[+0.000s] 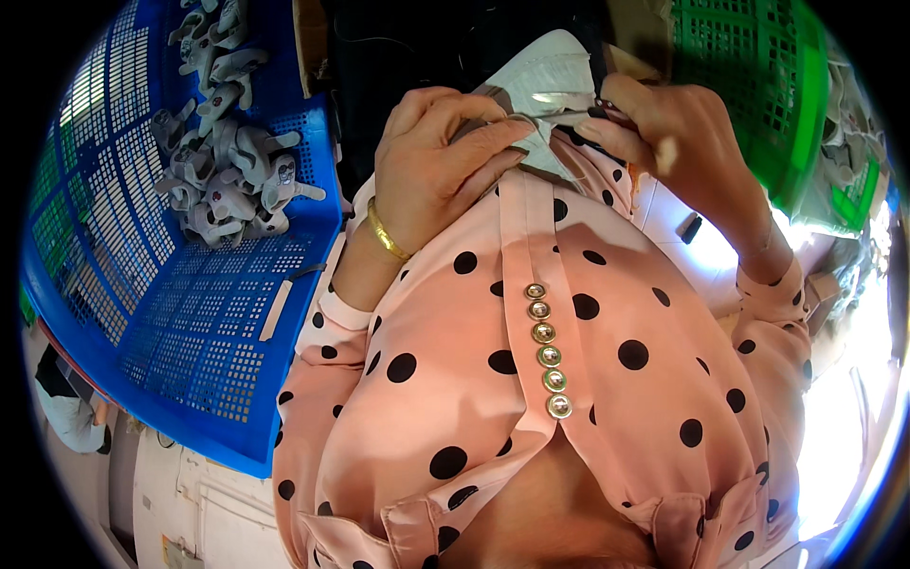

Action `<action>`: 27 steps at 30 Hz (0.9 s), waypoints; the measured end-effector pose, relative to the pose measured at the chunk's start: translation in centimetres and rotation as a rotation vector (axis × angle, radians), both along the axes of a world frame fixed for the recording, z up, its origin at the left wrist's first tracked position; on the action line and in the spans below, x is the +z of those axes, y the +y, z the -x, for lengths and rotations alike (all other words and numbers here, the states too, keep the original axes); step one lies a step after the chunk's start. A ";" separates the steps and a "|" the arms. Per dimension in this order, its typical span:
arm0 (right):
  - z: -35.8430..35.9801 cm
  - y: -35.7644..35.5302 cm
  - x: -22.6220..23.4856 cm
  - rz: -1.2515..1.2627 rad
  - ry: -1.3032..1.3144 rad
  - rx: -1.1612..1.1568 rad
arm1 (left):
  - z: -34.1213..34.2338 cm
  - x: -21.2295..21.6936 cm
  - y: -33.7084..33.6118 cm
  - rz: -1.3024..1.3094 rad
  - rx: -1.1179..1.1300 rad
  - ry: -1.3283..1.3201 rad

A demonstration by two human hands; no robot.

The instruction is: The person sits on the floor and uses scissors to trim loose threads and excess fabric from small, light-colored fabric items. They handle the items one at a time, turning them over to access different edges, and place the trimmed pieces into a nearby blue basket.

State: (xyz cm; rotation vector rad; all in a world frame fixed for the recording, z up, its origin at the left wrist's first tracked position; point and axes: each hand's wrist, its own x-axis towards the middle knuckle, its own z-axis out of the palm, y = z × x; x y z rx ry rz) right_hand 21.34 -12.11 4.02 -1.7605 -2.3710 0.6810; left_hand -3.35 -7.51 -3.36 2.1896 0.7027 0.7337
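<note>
A pink blouse with black dots [607, 379] fills the lower centre of the frame, a row of pale round buttons [545, 351] running down its front placket. To the left, a large blue slotted crate [190, 322] takes up the whole left side, tilted with its rim curving along the bottom left. At the upper right sits a green slotted crate [758, 85], only partly in view. In the upper left of the blue crate lies a heap of small grey moulded pieces [223, 161], piled against one another.

At the top centre, both hands meet on a white and grey folded piece [550, 90], which is held just above the blouse's collar. The left hand [441, 166] lies over its left edge, fingers curled and pressed together across it, a gold bangle [387, 234] on the wrist. The right hand [678, 128] comes in from the upper right and pinches the piece's right end between thumb and fingertips. A small dark object [692, 228] lies on the bright surface at right, well apart from the hands.
</note>
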 end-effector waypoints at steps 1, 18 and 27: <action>-0.2 -0.5 0.1 -0.030 -0.040 0.013 | -0.2 -0.2 0.0 -0.038 -0.013 0.008; 1.3 -1.3 -0.1 -0.295 -0.279 0.249 | -0.7 -1.1 0.0 0.143 0.008 -0.138; 0.2 -5.3 -1.5 0.475 0.566 -0.555 | -0.7 1.8 2.0 0.024 -0.265 -0.039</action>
